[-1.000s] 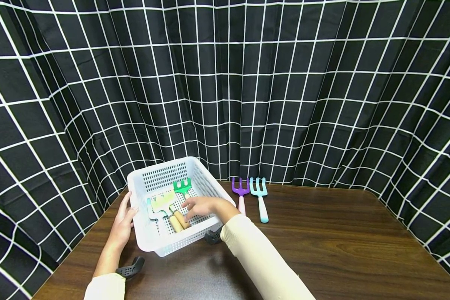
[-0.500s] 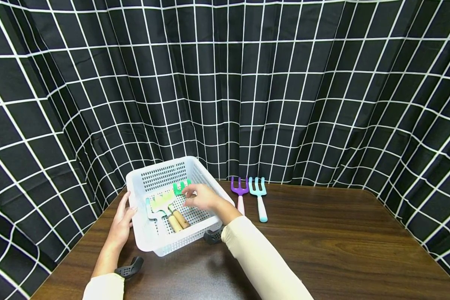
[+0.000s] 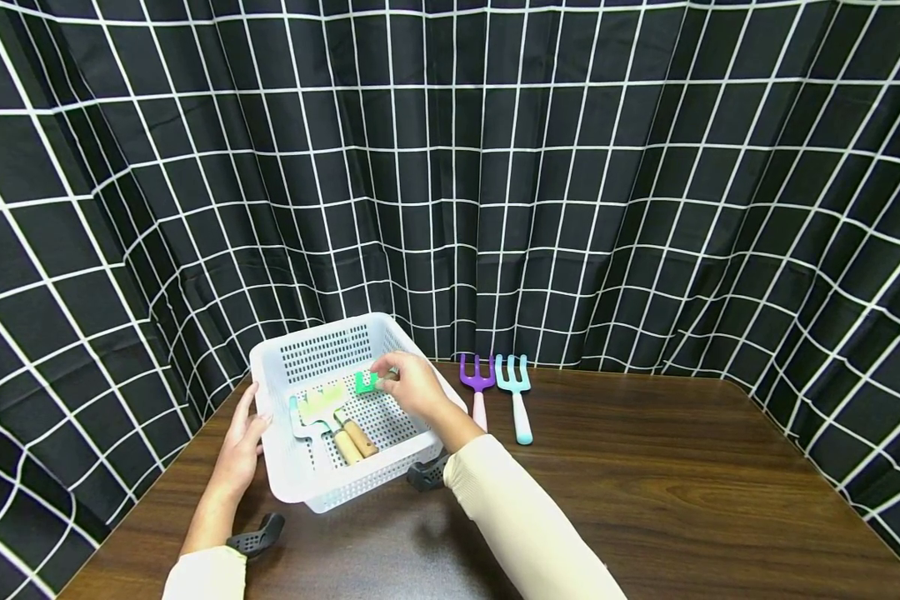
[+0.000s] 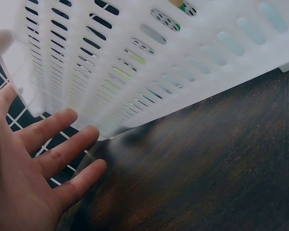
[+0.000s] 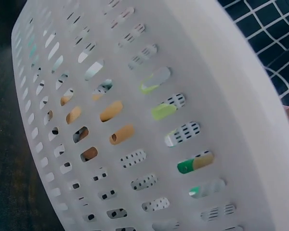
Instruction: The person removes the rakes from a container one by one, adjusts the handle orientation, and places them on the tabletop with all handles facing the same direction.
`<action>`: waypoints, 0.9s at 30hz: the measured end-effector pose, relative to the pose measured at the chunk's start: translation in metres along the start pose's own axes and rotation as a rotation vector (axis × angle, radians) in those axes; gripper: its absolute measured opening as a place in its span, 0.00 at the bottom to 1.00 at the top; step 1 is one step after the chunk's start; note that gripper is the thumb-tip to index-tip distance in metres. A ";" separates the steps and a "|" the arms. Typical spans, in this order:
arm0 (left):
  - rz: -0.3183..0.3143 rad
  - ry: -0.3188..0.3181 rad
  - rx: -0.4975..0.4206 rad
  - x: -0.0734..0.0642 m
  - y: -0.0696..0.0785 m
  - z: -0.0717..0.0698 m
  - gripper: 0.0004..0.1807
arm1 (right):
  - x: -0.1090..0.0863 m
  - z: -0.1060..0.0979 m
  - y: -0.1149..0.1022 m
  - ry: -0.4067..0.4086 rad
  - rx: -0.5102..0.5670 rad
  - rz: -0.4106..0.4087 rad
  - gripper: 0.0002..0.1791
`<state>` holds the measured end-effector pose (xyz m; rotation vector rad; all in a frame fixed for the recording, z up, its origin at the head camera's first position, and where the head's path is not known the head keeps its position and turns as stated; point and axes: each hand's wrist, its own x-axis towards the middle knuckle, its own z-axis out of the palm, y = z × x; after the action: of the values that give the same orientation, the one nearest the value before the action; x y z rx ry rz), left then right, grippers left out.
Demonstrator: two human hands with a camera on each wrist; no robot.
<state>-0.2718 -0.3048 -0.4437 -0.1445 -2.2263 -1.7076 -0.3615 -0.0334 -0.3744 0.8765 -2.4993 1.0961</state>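
White perforated basket: stood on the wooden table. Left hand: at the basket's left side, thumb on its rim, the other fingers extended and spread along its outer wall. Green fork: one, inside the basket toward its far side, partly covered by the right hand, which was nearly closed, thumb and fingertips pinching it. Two wooden handles and a yellow-green tool head: on the basket's floor. Purple fork and light-blue fork: side by side, right of the basket.
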 end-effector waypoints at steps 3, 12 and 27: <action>0.004 -0.002 0.015 0.000 0.000 -0.001 0.33 | 0.000 -0.001 -0.001 0.016 -0.008 -0.011 0.12; 0.011 -0.001 0.003 0.000 -0.001 -0.001 0.33 | -0.001 -0.003 -0.001 0.023 -0.011 -0.029 0.17; 0.011 -0.004 0.002 0.000 -0.002 0.000 0.33 | -0.001 0.002 0.002 0.039 -0.119 0.008 0.10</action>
<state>-0.2724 -0.3056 -0.4449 -0.1589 -2.2262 -1.7003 -0.3619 -0.0336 -0.3769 0.8042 -2.5085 0.9470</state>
